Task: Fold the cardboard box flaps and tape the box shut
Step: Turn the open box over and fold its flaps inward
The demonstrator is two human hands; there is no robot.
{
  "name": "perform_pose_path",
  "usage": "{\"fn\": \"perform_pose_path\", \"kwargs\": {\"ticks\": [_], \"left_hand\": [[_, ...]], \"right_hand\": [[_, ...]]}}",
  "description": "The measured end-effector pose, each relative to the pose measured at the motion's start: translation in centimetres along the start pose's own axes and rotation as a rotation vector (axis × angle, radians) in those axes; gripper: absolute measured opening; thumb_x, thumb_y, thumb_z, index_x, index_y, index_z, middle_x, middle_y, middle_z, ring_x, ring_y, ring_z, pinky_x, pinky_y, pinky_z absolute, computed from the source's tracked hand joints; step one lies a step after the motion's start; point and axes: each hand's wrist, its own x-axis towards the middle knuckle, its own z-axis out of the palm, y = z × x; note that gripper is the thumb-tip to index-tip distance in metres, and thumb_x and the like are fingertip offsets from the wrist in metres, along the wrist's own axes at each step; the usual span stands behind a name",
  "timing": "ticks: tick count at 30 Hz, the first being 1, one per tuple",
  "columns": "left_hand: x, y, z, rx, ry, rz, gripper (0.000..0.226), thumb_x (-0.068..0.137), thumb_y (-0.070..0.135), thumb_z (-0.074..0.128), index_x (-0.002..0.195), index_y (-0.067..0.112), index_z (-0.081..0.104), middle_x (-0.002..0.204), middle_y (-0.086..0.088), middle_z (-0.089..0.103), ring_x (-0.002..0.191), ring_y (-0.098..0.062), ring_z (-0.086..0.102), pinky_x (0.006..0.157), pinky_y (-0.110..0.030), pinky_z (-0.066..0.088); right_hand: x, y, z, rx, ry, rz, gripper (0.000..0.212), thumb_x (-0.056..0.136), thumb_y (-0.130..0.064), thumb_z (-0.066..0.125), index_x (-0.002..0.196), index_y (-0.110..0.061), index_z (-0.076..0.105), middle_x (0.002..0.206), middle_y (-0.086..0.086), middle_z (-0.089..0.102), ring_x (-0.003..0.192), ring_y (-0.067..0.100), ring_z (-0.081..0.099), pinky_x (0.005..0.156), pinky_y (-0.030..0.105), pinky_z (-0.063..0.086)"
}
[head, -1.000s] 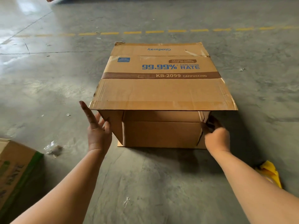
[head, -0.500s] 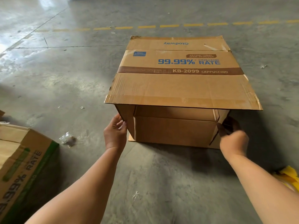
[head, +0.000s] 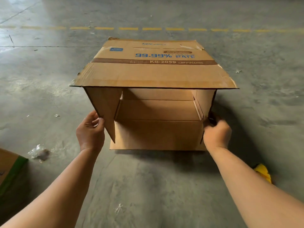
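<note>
A brown cardboard box (head: 154,71) lies on its side on the concrete floor, its open end facing me. Blue print on its upper face reads "99.99% RATE". The top flap (head: 153,78) juts out towards me and the bottom flap (head: 156,135) lies flat on the floor. My left hand (head: 90,130) pinches the edge of the left side flap (head: 105,109), which is swung partly inward. At the other side, my right hand (head: 216,132) grips the right side flap (head: 199,111). No tape is in view.
A second cardboard box with a green stripe (head: 9,168) sits at the lower left. Crumpled clear plastic (head: 38,153) lies beside it. A yellow object (head: 263,172) is on the floor at the right. A dashed yellow line (head: 148,28) crosses the floor behind the box.
My left hand went from open and apart from the box to gripping the left side flap. The right hand stayed on the right flap. The view moved closer to the box opening.
</note>
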Motion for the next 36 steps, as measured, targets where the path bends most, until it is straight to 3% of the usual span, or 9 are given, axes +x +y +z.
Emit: {"fn": "perform_pose_path", "kwargs": {"ticks": [5,9,13,19,23,25,28,32,36], "left_hand": [[3.8,6.2,-0.9,0.003,0.028,0.085,0.029,0.091,0.016,0.065,0.115,0.031,0.069,0.092,0.006,0.070,0.083,-0.010,0.068,0.086,-0.029,0.055],[6.4,10.8,-2.0,0.149,-0.049,0.158,0.043,0.089,0.015,0.068,0.131,0.025,0.060,0.107,0.000,0.071,0.094,-0.017,0.068,0.089,-0.040,0.056],[8.4,14.3,-3.6,0.248,-0.087,0.268,0.042,0.091,0.017,0.066,0.131,0.025,0.055,0.109,-0.004,0.072,0.093,-0.017,0.064,0.081,-0.036,0.050],[11.2,19.2,-4.6,0.403,-0.171,0.383,0.039,0.094,0.022,0.062,0.132,0.025,0.054,0.094,0.004,0.066,0.091,-0.021,0.062,0.075,-0.035,0.041],[13.8,22.1,-4.4,0.463,-0.196,0.475,0.032,0.093,0.014,0.062,0.124,0.017,0.065,0.074,0.001,0.064,0.069,-0.021,0.062,0.063,-0.029,0.039],[15.1,22.5,-4.0,0.474,-0.221,0.476,0.031,0.093,0.009,0.063,0.124,0.012,0.066,0.069,-0.001,0.064,0.061,-0.011,0.059,0.056,-0.022,0.037],[16.2,22.4,-3.0,0.489,-0.272,0.437,0.025,0.093,0.008,0.064,0.116,0.010,0.071,0.074,-0.013,0.071,0.067,-0.028,0.065,0.054,-0.019,0.039],[17.8,22.0,-1.6,0.528,-0.318,0.412,0.027,0.094,0.018,0.062,0.120,0.017,0.072,0.084,-0.009,0.074,0.078,-0.027,0.068,0.069,-0.032,0.049],[18.6,21.9,-1.2,0.528,-0.369,0.345,0.038,0.092,0.021,0.061,0.130,0.022,0.066,0.103,-0.009,0.076,0.096,-0.027,0.070,0.083,-0.037,0.054]], "right_hand": [[3.5,-5.5,-2.5,-0.078,0.058,-0.218,0.024,0.094,-0.023,0.061,0.109,-0.007,0.069,0.106,0.014,0.072,0.095,0.034,0.066,0.076,0.036,0.053],[5.9,-9.2,-4.2,-0.078,0.123,-0.326,0.022,0.093,-0.024,0.062,0.101,-0.008,0.073,0.095,0.014,0.075,0.087,0.034,0.068,0.068,0.028,0.045],[8.9,-12.9,-6.7,-0.109,0.099,-0.377,0.024,0.094,-0.029,0.060,0.098,-0.009,0.073,0.087,0.011,0.073,0.081,0.031,0.066,0.069,0.037,0.054],[12.4,-17.2,-9.3,-0.214,0.011,-0.494,0.023,0.094,-0.027,0.059,0.081,-0.012,0.071,0.065,0.003,0.061,0.068,0.030,0.056,0.056,0.031,0.042],[14.2,-20.1,-10.0,-0.313,-0.082,-0.546,0.020,0.090,-0.023,0.063,0.086,-0.008,0.076,0.078,0.013,0.072,0.078,0.035,0.063,0.067,0.035,0.050],[15.3,-20.4,-9.9,-0.342,-0.135,-0.551,0.019,0.089,-0.021,0.063,0.072,-0.017,0.072,0.068,0.005,0.066,0.070,0.028,0.058,0.061,0.032,0.043],[16.4,-20.3,-9.3,-0.405,-0.204,-0.524,0.025,0.088,-0.019,0.063,0.062,-0.022,0.063,0.063,0.002,0.063,0.067,0.028,0.058,0.058,0.032,0.040],[17.1,-20.5,-8.0,-0.392,-0.250,-0.455,0.011,0.088,-0.020,0.065,0.084,-0.017,0.075,0.075,0.006,0.070,0.076,0.031,0.063,0.063,0.033,0.044],[17.7,-21.1,-7.8,-0.456,-0.334,-0.415,0.032,0.093,-0.025,0.060,0.124,-0.022,0.067,0.086,0.002,0.073,0.076,0.026,0.064,0.060,0.030,0.039]]}}
